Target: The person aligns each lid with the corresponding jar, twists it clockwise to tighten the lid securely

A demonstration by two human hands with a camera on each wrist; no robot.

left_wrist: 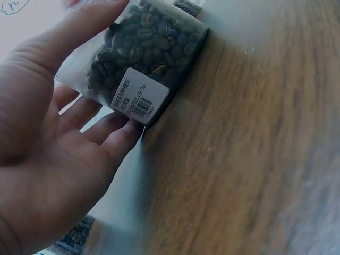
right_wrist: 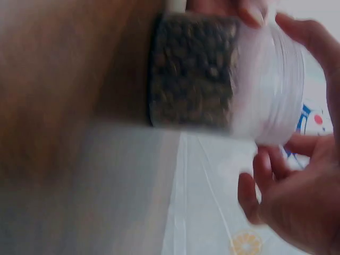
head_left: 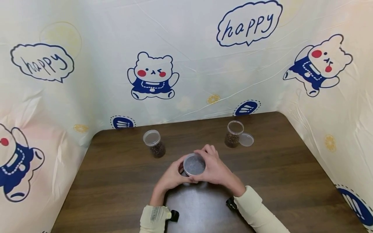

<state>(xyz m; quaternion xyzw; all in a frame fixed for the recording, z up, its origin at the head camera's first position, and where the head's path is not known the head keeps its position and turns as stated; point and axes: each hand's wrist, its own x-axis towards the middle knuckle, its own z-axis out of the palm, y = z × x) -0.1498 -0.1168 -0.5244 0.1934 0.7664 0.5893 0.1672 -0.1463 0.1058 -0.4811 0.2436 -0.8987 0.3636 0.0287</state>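
A clear jar (right_wrist: 196, 74) part-filled with dark coffee beans stands upright on the table between my hands. Its clear screw lid (head_left: 194, 165) faces up in the head view. My left hand (head_left: 172, 176) grips the jar's side, thumb and fingers curled round it. In the left wrist view a white printed label (left_wrist: 141, 95) shows low on the jar. From the other side, my right hand (head_left: 217, 168) holds the lid by its rim, the thumb on one side and fingers on the other in the right wrist view.
Behind my left hand stands another clear jar of beans (head_left: 158, 149), its top covered. A third jar (head_left: 232, 139) stands uncovered at the back right, with a loose clear lid (head_left: 246, 139) beside it. Patterned cloth (head_left: 192, 74) surrounds the brown wooden table (head_left: 116, 181).
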